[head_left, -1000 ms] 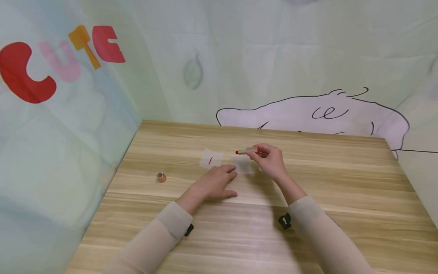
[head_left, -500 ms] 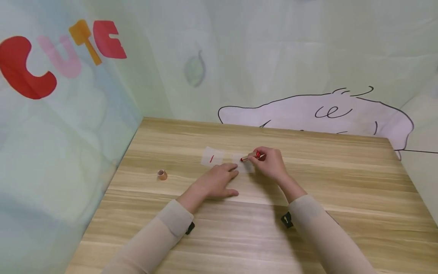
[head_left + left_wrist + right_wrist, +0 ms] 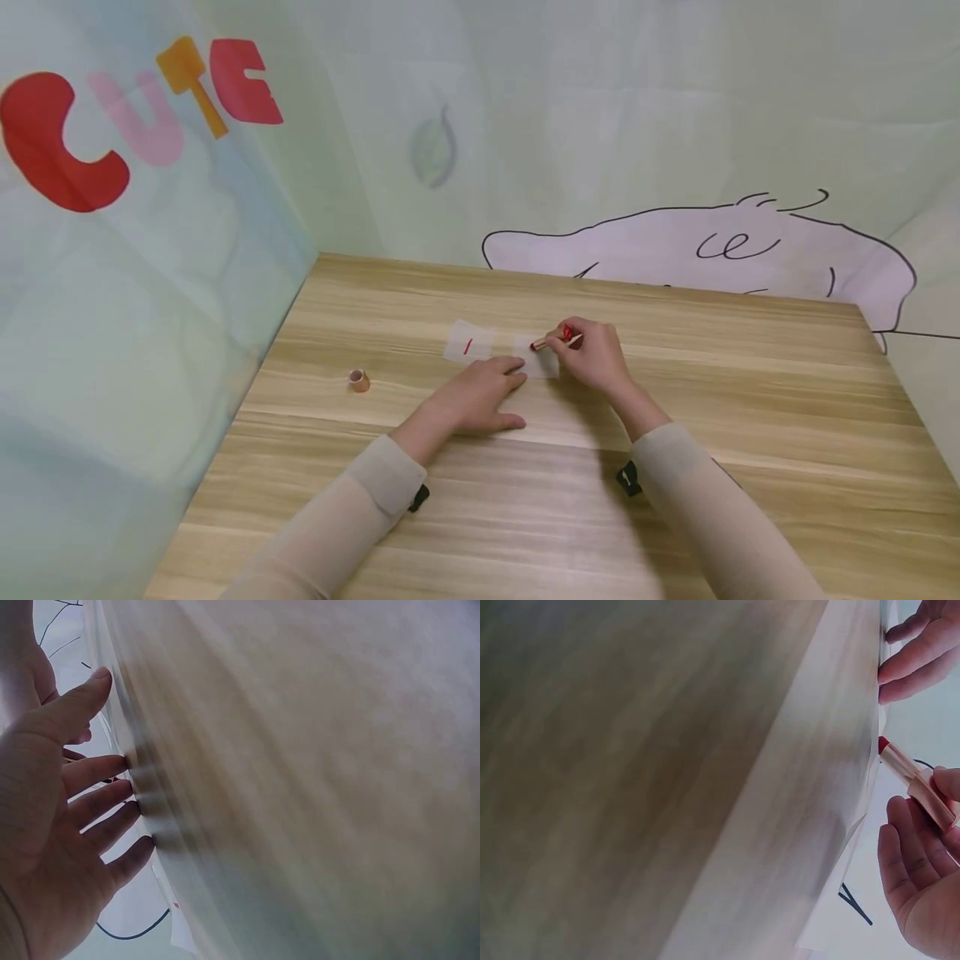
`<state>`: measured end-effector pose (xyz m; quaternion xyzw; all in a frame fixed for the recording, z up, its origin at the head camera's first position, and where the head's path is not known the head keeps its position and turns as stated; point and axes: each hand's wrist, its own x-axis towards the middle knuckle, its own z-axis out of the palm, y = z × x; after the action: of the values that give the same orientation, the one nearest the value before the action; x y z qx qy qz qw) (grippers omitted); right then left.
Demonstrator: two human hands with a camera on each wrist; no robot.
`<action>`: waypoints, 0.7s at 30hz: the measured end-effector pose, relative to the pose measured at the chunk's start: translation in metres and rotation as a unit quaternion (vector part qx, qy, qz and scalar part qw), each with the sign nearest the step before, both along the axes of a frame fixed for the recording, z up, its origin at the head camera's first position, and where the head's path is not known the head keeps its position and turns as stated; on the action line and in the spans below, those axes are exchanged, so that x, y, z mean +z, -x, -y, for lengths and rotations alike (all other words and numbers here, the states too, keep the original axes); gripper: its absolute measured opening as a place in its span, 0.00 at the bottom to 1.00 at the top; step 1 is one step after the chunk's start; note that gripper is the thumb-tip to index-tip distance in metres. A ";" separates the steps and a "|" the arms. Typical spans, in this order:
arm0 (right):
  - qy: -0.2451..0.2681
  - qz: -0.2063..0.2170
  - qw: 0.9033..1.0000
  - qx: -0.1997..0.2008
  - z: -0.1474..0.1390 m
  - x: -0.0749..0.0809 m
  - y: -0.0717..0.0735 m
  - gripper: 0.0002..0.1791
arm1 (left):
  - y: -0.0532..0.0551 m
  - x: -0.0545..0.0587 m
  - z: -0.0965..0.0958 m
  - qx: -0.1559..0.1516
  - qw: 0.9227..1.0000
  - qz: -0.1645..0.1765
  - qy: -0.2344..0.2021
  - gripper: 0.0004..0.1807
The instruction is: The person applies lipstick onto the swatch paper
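My right hand (image 3: 597,357) pinches a lipstick (image 3: 547,342) with a gold case. In the right wrist view the lipstick's red tip (image 3: 883,744) is right at the tabletop. In the head view it overlaps a thin white paper square (image 3: 542,367). My left hand (image 3: 480,397) lies with fingers spread and fairly straight, its fingertips on the left edge of that square. Left of it lies another white paper square (image 3: 455,348) with a short red stroke (image 3: 468,346) on it. The left wrist view shows the left fingertips (image 3: 135,806) against the table.
A small gold lipstick cap (image 3: 359,381) stands at the left of the wood-grain table (image 3: 750,400). In the right wrist view a paper corner (image 3: 840,874) lifts off the surface. Printed cloth walls (image 3: 570,125) stand behind and to the left.
My right hand has turned the lipstick and brought its tip down from above the middle paper square onto it. The left hand stays in place; the head view has shifted slightly.
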<state>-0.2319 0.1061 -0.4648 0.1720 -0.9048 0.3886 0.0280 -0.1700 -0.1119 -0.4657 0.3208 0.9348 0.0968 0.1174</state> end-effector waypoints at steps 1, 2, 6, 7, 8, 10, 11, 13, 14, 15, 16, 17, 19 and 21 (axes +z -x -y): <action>-0.003 0.001 1.000 0.000 0.000 0.000 0.000 0.08 | 0.000 0.000 0.000 0.000 1.000 0.000 0.000 0.41; -0.007 0.002 1.000 0.000 0.000 0.000 0.000 0.08 | 0.000 0.000 0.000 0.000 1.000 0.000 0.000 0.41; -0.019 0.009 1.000 0.007 -0.001 0.003 -0.001 0.07 | 0.000 -0.001 0.000 0.002 1.000 0.001 -0.003 0.41; -0.021 0.011 1.000 0.011 -0.001 0.004 -0.001 0.07 | 0.000 -0.001 0.000 0.003 1.000 0.002 -0.002 0.41; -0.023 0.015 1.000 0.015 -0.001 0.005 -0.001 0.07 | 0.000 -0.001 0.000 0.004 1.000 0.004 -0.002 0.41; -0.026 0.022 0.999 0.022 -0.001 0.006 -0.002 0.06 | 0.000 -0.001 0.000 0.005 1.000 0.006 -0.001 0.42; -0.028 0.026 0.999 0.025 -0.001 0.007 -0.002 0.06 | 0.000 0.000 0.000 0.006 1.000 0.007 -0.001 0.42; -0.033 0.032 0.998 0.030 0.000 0.007 -0.002 0.06 | 0.000 0.000 0.000 0.007 1.000 0.008 0.000 0.42; -0.034 0.035 0.998 0.030 0.000 0.008 -0.003 0.06 | 0.000 0.000 0.000 0.007 1.000 0.009 0.000 0.42; -0.035 0.038 0.998 0.030 0.000 0.008 -0.003 0.06 | -0.001 0.000 0.000 0.008 1.000 0.009 0.000 0.42; -0.035 0.040 0.998 0.030 0.000 0.008 -0.003 0.06 | -0.001 0.000 0.000 0.008 1.000 0.009 -0.002 0.42; -0.034 0.042 0.998 0.030 0.000 0.008 -0.003 0.06 | -0.001 0.000 0.000 0.008 1.000 0.009 -0.001 0.42; -0.033 0.045 0.998 0.029 0.001 0.007 -0.003 0.06 | -0.001 0.001 0.000 0.008 1.000 0.009 0.000 0.42; -0.028 0.043 0.998 0.029 0.000 0.007 -0.003 0.06 | -0.001 0.001 0.000 0.008 1.000 0.010 0.000 0.42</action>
<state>-0.2289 0.1059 -0.4574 0.1820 -0.9105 0.3704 -0.0270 -0.1689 -0.1119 -0.4644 0.3126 0.9361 0.1008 0.1256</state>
